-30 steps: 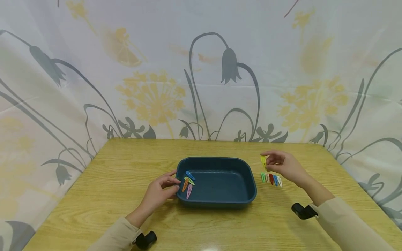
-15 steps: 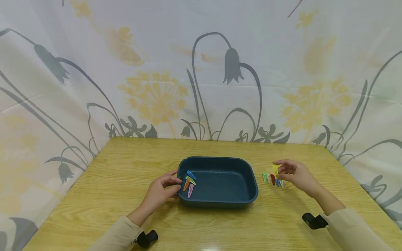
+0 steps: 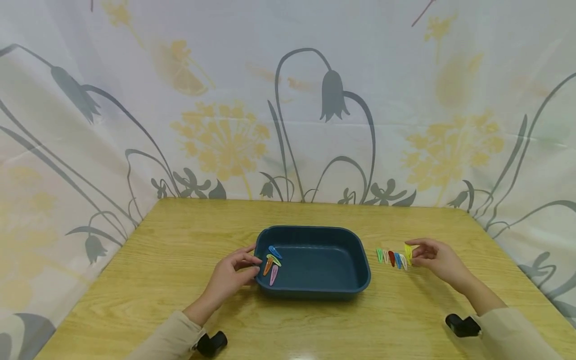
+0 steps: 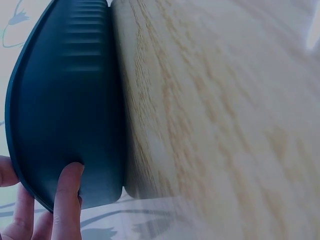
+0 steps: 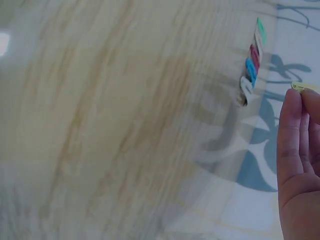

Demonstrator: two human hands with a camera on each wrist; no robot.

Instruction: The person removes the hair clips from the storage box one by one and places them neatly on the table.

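My right hand (image 3: 438, 260) pinches a yellow snap hair clip (image 3: 408, 254) at the right end of a row of hair clips on the table. That row runs from a green clip (image 3: 380, 255) through cream, red (image 3: 391, 258) and blue to a white clip (image 3: 404, 262). In the right wrist view the yellow clip (image 5: 300, 86) sits between fingertips and thumb. A dark blue plastic basin (image 3: 310, 295) stands left of the row. My left hand (image 3: 231, 275) grips its left rim, thumb (image 4: 68, 195) against the outer wall. Inside lie blue (image 3: 275, 252), yellow-green, orange (image 3: 268, 266) and pink (image 3: 274, 275) clips.
The wood-grain table (image 3: 198, 225) runs back to a flower-printed cloth (image 3: 216, 75) that hangs behind and at both sides. Black wrist cameras (image 3: 211, 344) are strapped at both beige sleeves (image 3: 166, 337).
My right hand has moved rightward and lower with the yellow hair clip, from above the row's left end to its right end. My left hand stays on the basin.
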